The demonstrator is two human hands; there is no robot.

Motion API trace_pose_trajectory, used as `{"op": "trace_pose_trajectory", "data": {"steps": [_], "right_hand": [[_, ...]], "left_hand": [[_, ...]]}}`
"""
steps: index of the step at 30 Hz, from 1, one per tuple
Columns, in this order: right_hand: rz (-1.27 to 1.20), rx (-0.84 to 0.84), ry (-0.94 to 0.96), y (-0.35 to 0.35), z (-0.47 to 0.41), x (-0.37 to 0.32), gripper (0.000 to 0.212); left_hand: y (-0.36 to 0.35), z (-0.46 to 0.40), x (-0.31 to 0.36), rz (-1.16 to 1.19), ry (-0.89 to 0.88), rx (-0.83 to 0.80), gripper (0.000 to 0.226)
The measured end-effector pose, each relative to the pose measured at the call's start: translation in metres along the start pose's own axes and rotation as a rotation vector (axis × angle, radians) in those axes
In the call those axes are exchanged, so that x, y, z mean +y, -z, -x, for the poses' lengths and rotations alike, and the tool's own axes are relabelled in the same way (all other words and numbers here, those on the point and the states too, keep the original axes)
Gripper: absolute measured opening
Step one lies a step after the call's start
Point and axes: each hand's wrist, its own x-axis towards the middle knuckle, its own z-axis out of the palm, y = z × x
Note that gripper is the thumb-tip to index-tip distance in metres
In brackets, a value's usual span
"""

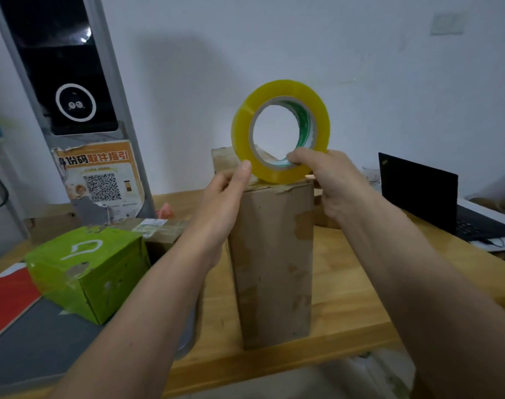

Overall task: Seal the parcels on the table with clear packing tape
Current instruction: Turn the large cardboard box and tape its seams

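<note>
A yellowish roll of clear packing tape (280,131) stands upright on its edge above a tall brown cardboard parcel (273,263) at the middle of the wooden table (352,298). My right hand (329,180) grips the roll at its lower right, thumb inside the core. My left hand (228,188) touches the roll's lower left edge with thumb and fingertips; whether it pinches a tape end I cannot tell. A green parcel (87,272) sits at the left, with a flat brown parcel (162,231) behind it.
A grey kiosk with a dark screen and an orange QR poster (98,177) stands at the back left. An open black laptop (427,194) sits at the right. A red and grey board (9,298) lies at the left front edge.
</note>
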Motion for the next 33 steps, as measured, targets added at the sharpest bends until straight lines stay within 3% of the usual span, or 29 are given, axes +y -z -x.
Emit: {"op": "trace_pose_trajectory", "data": {"steps": [2,4,7,12,15,21,25,28,33], "right_hand": [[0.117,-0.033,0.025,0.002,-0.004,-0.007,0.008],[0.159,-0.055,0.049,0.008,-0.006,-0.014,0.011],[-0.113,-0.069,-0.055,0.024,-0.010,-0.015,0.010],[-0.545,-0.158,-0.164,0.054,-0.009,0.003,0.030],[-0.703,-0.150,-0.200,0.062,-0.002,0.017,0.025],[-0.954,-0.194,-0.248,0.052,0.013,0.066,0.042],[-0.799,-0.215,-0.323,0.045,0.018,0.079,0.048],[-0.608,-0.261,-0.382,0.040,0.021,0.081,0.036],[-0.434,-0.233,-0.293,0.023,0.012,0.060,0.042]], "left_hand": [[-0.002,0.002,-0.003,0.002,-0.006,0.031,0.034],[0.001,0.004,-0.006,-0.007,-0.017,0.049,0.026],[0.009,0.004,-0.006,0.001,0.040,0.028,0.020],[0.006,0.003,-0.002,0.013,0.040,-0.017,0.015],[0.004,0.000,-0.001,-0.005,0.057,-0.025,0.016],[0.002,0.000,-0.001,0.017,0.070,-0.014,0.014],[0.006,0.002,-0.005,0.109,0.197,-0.048,0.027],[0.015,0.007,-0.012,0.205,0.363,-0.136,0.047],[0.019,0.013,-0.022,0.500,0.322,-0.049,0.030]]}}
